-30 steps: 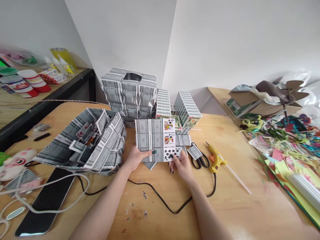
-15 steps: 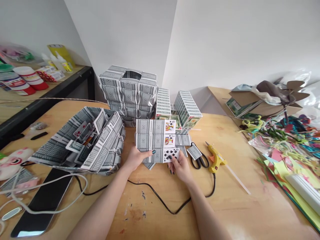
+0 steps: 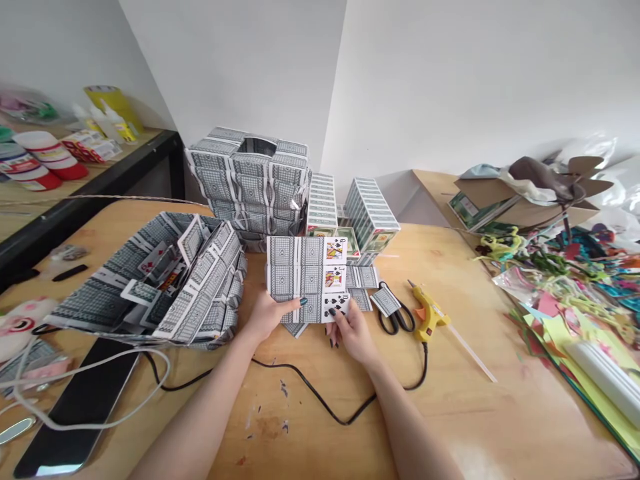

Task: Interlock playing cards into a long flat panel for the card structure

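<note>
Here's the flat rectangular panel of grey-and-white playing cards [image 3: 299, 277], centre table, a column of spade faces down its right side; which way its long axis runs, I can't tell. It lies on the far side of both hands, neither clearly nearer: the left hand [image 3: 267, 315] pinches the near left corner, thumb on top, fingers hidden; the right hand [image 3: 354, 330] clamps the near right, thumb over the ten. Out right, black-handled scissors [image 3: 389, 325], then a yellow plastic glue gun [image 3: 429, 317]; left, an open grey-patterned card basket [image 3: 200, 287].
</note>
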Motion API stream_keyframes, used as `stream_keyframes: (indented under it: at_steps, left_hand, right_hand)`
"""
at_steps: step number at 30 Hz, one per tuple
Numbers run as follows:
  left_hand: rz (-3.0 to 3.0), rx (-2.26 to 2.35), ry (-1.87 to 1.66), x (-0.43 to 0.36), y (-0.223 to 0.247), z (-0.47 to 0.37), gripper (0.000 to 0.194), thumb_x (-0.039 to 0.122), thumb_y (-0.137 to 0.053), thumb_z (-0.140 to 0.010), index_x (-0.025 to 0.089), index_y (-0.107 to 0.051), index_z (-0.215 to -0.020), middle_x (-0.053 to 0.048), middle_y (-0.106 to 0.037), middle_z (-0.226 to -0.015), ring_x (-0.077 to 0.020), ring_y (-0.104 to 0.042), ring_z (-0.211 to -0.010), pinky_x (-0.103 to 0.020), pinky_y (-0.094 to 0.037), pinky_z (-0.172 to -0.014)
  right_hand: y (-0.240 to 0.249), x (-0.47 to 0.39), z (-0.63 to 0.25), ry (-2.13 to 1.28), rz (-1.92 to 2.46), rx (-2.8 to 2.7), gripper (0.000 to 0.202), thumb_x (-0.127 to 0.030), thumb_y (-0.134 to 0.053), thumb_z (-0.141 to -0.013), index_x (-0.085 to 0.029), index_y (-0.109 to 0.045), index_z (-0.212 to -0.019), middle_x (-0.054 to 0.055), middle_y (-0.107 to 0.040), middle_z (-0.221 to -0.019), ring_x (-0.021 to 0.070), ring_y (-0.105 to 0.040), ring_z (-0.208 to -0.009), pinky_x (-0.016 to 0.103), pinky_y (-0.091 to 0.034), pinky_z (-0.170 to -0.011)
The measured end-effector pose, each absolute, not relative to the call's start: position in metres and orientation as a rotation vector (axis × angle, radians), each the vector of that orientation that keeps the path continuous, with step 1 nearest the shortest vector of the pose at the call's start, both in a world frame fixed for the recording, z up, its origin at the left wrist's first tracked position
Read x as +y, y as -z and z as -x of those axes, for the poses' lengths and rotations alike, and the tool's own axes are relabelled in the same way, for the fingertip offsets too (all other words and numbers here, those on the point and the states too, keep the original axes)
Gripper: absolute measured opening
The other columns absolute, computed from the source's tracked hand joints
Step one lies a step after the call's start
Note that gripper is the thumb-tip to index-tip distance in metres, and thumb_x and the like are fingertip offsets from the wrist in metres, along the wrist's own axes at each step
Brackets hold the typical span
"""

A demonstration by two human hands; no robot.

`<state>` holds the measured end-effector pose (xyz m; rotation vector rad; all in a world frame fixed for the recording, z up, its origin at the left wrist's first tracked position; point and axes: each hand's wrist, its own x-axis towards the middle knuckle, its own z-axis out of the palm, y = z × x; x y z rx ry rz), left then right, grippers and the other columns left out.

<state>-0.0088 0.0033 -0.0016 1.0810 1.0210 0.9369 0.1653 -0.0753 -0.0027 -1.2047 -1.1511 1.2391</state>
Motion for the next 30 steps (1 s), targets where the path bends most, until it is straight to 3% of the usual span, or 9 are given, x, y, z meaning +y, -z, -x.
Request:
stream_keyframes:
  at_steps: [15,30]
  left_hand:
    - [-1.112,1.023,-0.889,0.0031,-0.0067,0.0075,0.050,0.032,-0.076,-0.055,0.010,-0.063,-0.097,-0.012,-0.067,-0.101,-0.0259,-0.063,-0.091,-0.039,-0.049,-0.084]
    - [-1.130,1.055,-0.847,0.0042,-0.0016,0.0083,0.041,0.030,-0.074,-0.057,0.011,-0.063,-0.091,-0.010,-0.068,-0.098,-0.0260,-0.062,-0.095,-0.038,-0.049,-0.084]
  right_hand:
    - [-0.0015,-0.0755,-0.1639,-1.292,1.201,-1.153,0.026,-0.046,-0.041,-0.086,-0.023,-0.030,-0.086,-0.009,-0.053,-0.055,0.0070,-0.046,-0.034,0.017,-0.034,-0.033]
    - [0.0011,-0.0747,-0.1635,-1.339,1.202,-1.157,0.023,-0.043,-0.041,-0.087,-0.022,-0.032,-0.091,-0.010,-0.053,-0.052,0.0069,-0.045,-0.033,0.016,-0.034,-0.032]
